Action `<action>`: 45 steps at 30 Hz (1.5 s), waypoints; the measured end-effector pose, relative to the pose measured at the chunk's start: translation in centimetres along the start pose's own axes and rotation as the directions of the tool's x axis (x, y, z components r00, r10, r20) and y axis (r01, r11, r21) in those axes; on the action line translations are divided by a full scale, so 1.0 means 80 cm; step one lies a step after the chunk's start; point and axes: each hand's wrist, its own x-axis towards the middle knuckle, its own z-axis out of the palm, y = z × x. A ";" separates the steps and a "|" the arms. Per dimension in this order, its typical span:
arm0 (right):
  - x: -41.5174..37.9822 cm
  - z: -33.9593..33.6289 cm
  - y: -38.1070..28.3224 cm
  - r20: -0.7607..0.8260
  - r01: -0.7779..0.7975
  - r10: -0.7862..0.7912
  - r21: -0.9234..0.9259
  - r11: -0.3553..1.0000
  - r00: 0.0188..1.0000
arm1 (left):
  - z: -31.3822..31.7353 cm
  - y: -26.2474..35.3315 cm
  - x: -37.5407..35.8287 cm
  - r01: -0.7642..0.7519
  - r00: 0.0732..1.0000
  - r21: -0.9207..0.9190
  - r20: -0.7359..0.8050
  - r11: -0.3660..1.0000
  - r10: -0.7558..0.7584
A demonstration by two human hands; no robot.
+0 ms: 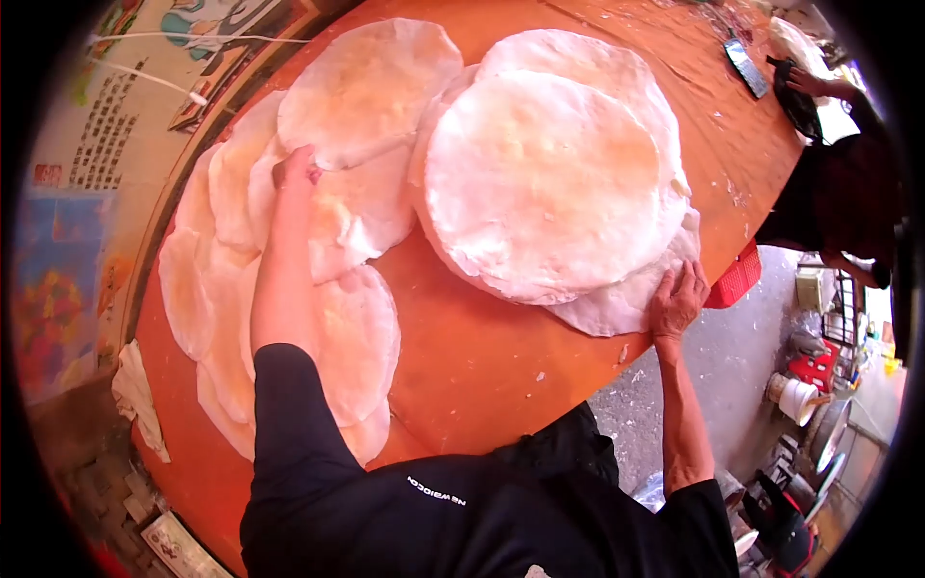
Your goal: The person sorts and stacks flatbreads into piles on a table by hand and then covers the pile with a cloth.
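Large round, thin, pale flatbreads cover much of an orange-covered table (462, 385). My left hand (299, 168) is closed on the near edge of a flatbread (371, 91) at the upper left, its fingertips partly hidden. Under that one, more flatbreads (352, 328) overlap in a loose spread along the left side. My right hand (679, 297) lies with fingers apart on the edge of a lower flatbread (607, 306), which sticks out from beneath a thick stack (544, 183) in the middle right.
Another person (848, 193) in dark clothes stands at the right edge, a hand on a black bag (795, 96). A phone (746, 67) lies at the table's far side. A red crate (737, 277) is by the table's right edge. A white cloth (138, 397) hangs at the left edge.
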 end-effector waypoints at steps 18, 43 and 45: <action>0.005 -0.008 -0.001 -0.020 -0.044 0.045 0.063 0.997 0.999 | 0.062 0.150 0.017 -0.739 0.525 -0.229 0.395 0.634 0.754; 0.001 -0.003 0.009 -0.067 -0.001 0.009 0.120 0.993 0.998 | 0.135 -0.050 -0.350 -0.347 0.574 -0.117 0.758 0.930 0.310; 0.001 0.002 0.009 -0.086 -0.003 0.014 0.129 0.992 0.996 | 0.079 -0.085 -0.300 -0.420 0.649 -0.080 0.670 0.904 0.360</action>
